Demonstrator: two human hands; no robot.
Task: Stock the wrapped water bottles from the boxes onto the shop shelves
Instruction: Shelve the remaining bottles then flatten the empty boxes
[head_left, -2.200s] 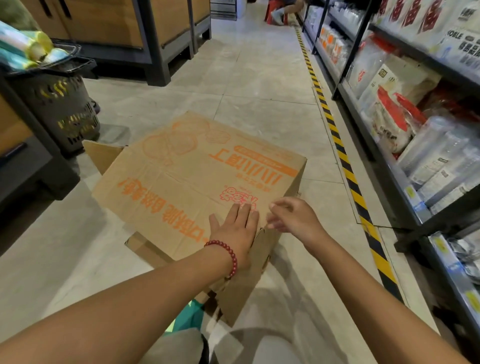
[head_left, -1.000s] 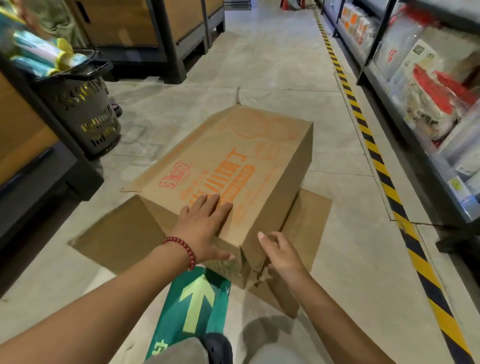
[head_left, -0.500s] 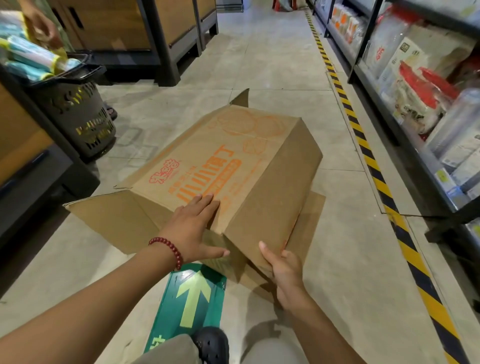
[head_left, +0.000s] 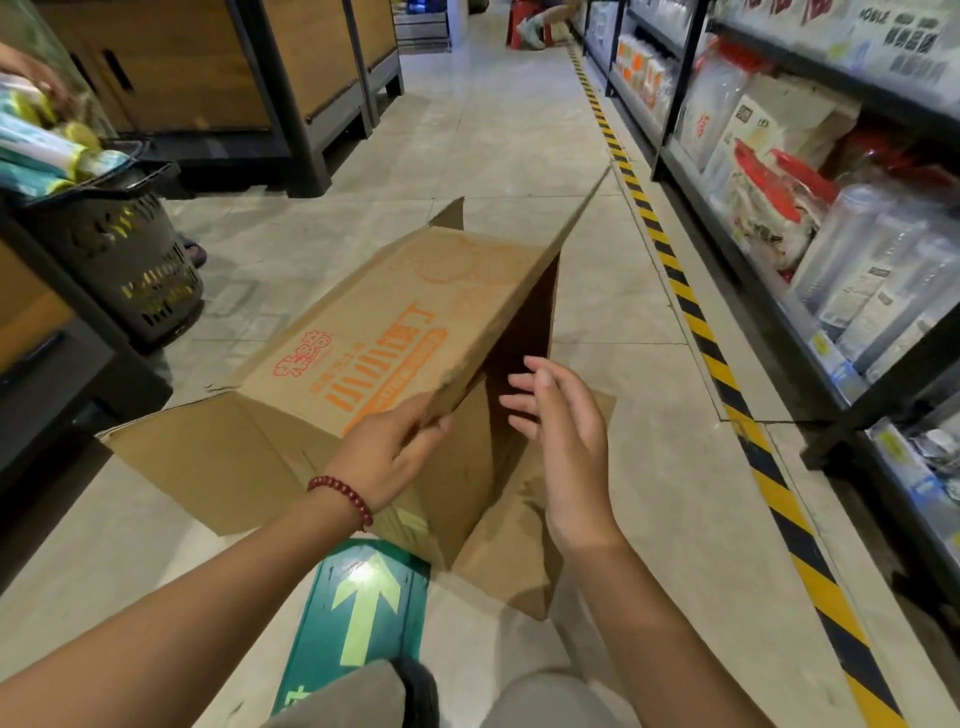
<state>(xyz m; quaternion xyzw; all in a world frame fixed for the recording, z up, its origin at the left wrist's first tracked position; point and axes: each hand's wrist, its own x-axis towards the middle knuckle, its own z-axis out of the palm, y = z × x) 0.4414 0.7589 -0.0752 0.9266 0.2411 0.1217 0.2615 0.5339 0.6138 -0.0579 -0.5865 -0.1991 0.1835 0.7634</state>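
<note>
On aisle floor: left hand (head_left: 387, 451) grips box (head_left: 395, 332) edge.

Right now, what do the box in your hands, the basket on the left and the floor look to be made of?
Box: plain brown corrugated cardboard, matte, orange print, frayed edge at the left hand's grip. Basket: dark, probably moulded plastic, with slotted walls. Floor: large pale tiles, stone or ceramic, with a slight sheen and visible joints.
</note>
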